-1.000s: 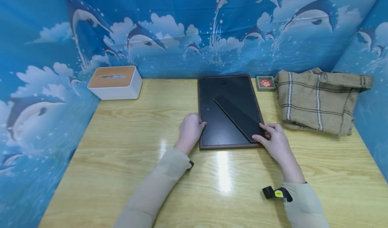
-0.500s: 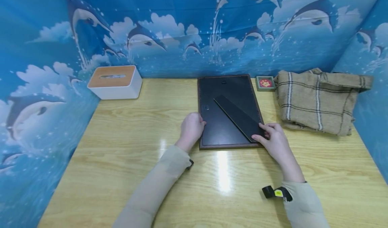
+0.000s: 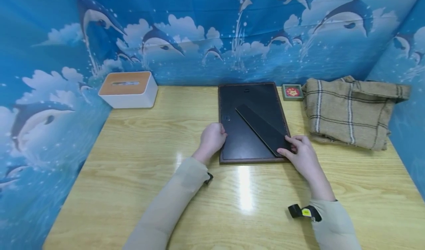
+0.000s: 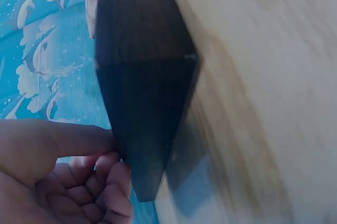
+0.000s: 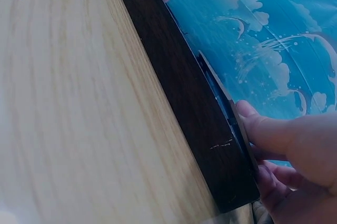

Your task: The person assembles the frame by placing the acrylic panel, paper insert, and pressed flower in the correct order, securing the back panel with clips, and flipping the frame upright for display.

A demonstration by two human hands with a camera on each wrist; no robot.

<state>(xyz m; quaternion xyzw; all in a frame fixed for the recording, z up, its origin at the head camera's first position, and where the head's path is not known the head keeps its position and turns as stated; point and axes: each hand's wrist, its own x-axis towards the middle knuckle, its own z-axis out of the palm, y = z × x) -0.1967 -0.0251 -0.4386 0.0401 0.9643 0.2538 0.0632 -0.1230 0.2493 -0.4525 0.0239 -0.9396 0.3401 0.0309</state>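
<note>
The pale wood-grain table (image 3: 132,176) spreads out beneath my arms, glossy enough to show two streaks of light. Nearest me are my beige sleeves (image 3: 176,198), and by the right cuff a small black device (image 3: 294,211) sticks out from my wrist.

Beyond them lies a dark frame (image 3: 242,139), back side up, reaching toward me from about the middle of the table's far edge. My right hand (image 3: 301,157) is at its near right corner, the fingers (image 5: 268,184) and thumb closed in a pinch on the wide end of a flat black stand (image 3: 265,130). That stand slants across the back, and from the right wrist I see a narrow gap under it. My left hand (image 3: 211,137) is at the left rim, its fingers curled in and the thumb touching the edge; I cannot tell whether they grip anything. Two small black tabs (image 3: 246,90) show on the back, one by the left rim, one near the far end.

Along the table's far edge, a white tissue box (image 3: 132,100) with a wooden top sits at the left corner. A little green-rimmed box (image 3: 292,92) is just right of the frame, then a folded plaid cloth (image 3: 345,113) fills the right corner. Behind hangs a blue dolphin backdrop (image 3: 189,71).
</note>
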